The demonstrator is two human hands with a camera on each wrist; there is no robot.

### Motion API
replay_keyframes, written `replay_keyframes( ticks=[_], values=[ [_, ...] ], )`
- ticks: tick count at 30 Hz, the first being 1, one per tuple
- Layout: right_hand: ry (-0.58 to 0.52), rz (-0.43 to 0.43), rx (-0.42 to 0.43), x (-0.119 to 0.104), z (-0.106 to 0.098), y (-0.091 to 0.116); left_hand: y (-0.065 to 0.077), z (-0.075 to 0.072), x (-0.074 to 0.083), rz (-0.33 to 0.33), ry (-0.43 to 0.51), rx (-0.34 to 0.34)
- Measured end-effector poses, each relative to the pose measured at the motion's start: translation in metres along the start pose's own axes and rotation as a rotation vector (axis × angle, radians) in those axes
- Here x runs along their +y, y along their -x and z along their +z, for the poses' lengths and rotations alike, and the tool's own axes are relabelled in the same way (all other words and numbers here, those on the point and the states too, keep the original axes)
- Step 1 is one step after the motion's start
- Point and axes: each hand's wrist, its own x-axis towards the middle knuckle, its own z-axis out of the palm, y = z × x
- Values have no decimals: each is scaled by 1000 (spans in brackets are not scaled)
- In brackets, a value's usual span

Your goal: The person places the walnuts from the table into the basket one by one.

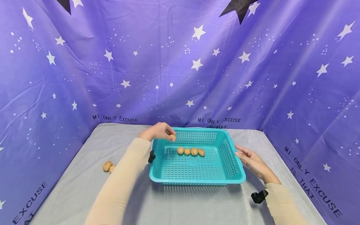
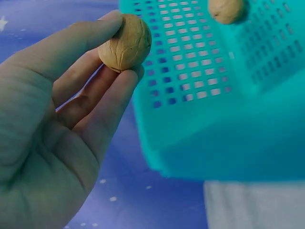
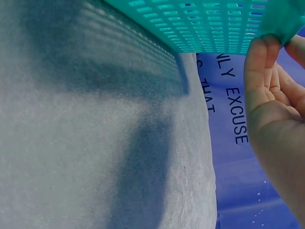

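A single walnut (image 2: 126,44) is held between the thumb and fingertips of a person's left hand (image 1: 158,131), at the far left corner of a turquoise plastic basket (image 1: 197,181). The basket's right rim is gripped by the right hand (image 1: 254,161), its thumb and fingers closed on the edge. Inside the basket, four more walnuts (image 1: 194,152) are lined up side by side in a short row, set closer to its far wall than to its near rim. Two further walnuts (image 1: 107,166) are seen on the grey cloth (image 1: 202,206) to the left of the basket, one of them partly covered by the cream left sleeve (image 1: 121,184). A matching right sleeve (image 1: 282,204) is seen to the right of the basket's near corner. A small black device (image 1: 151,156) is worn at the left wrist, just beside the basket's left side; another black device (image 1: 259,197) is worn at the right wrist, near the basket's near right corner. Behind the basket, the scene is closed off by a purple backdrop (image 1: 168,75) printed with white stars, dots and black lettering.
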Motion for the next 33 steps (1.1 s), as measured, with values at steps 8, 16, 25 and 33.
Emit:
replay_keyframes(
  ticks=[8,16,25,33],
  values=[
    [1,2,3,1,-1,1,-12,26,-1,-123,16,-53],
    [-19,9,13,2,0,1,-29,46,-3,-267,-90,-69],
    [-49,-10,-2,2,0,1,-39,61,-12,-340,-98,-83],
    [-20,5,6,-1,1,3,-25,44,-3,-226,-28,-54]
  ],
)
